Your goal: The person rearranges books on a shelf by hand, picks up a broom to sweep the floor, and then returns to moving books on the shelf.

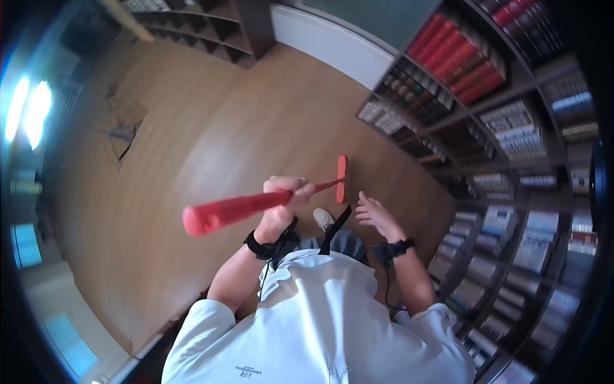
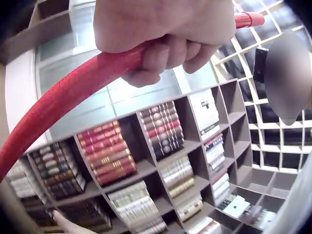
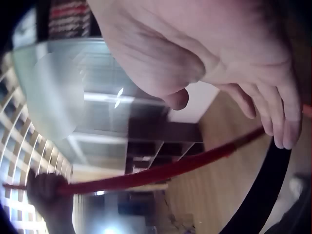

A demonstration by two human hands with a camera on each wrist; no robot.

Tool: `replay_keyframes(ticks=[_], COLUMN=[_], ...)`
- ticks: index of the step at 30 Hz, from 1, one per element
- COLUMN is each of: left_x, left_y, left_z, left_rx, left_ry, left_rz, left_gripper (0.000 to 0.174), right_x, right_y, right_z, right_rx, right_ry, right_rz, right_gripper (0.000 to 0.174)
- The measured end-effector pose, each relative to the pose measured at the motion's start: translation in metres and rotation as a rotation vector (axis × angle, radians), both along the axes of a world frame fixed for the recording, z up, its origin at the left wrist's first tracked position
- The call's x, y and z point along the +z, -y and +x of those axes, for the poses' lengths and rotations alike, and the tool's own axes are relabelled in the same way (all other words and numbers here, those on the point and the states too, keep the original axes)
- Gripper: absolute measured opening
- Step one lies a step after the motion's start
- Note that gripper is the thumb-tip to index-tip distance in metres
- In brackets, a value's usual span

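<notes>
My left hand (image 1: 288, 195) grips a long red pole (image 1: 240, 210) near its thick upper end, which points up toward the head camera. In the left wrist view the curled fingers of that hand (image 2: 163, 34) wrap round the pole (image 2: 73, 92). The pole slants down to a flat orange head (image 1: 341, 179) at the floor, beyond my shoe; whether it is a broom or a mop, I cannot tell. My right hand (image 1: 380, 217) is off the pole, its fingers loosely extended. Close by its fingertips in the right wrist view hangs a black strap (image 3: 261, 190).
Tall bookshelves (image 1: 518, 83) full of bound volumes stand along the right side. A low dark cubby shelf (image 1: 236, 29) stands ahead by a white wall panel (image 1: 332, 45). Cables (image 1: 125, 137) lie on the wooden floor (image 1: 211, 121) at the left. A white shoe (image 1: 323, 219) is near the orange head.
</notes>
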State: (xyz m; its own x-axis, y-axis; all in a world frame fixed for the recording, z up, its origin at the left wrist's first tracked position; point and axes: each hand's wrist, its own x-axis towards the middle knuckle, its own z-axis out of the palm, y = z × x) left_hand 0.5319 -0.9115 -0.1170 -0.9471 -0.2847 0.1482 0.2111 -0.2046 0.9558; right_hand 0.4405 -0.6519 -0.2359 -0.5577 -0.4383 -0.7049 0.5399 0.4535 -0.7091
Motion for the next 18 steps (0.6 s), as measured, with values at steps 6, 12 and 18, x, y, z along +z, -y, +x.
replay_keyframes(ticks=[6, 12, 18], left_x=[-0.022, 0.002, 0.031], left_y=[-0.027, -0.037, -0.035], left_z=[0.001, 0.018, 0.053], left_rx=[-0.454, -1.034, -1.453], left_ry=[0.088, 0.025, -0.23], left_rz=[0.066, 0.041, -0.08], left_gripper=[0.029, 0.03, 0.029], right_x=[-0.069, -0.145, -0.171], right_y=[0.027, -0.039, -0.062], right_z=[0.074, 0.18, 0.255], right_rx=[-0.592, -1.183, -1.715], right_ry=[0.685, 0.528, 0.731], right_rz=[-0.342, -0.611, -0.405], right_gripper=[0.067, 0.011, 0.004])
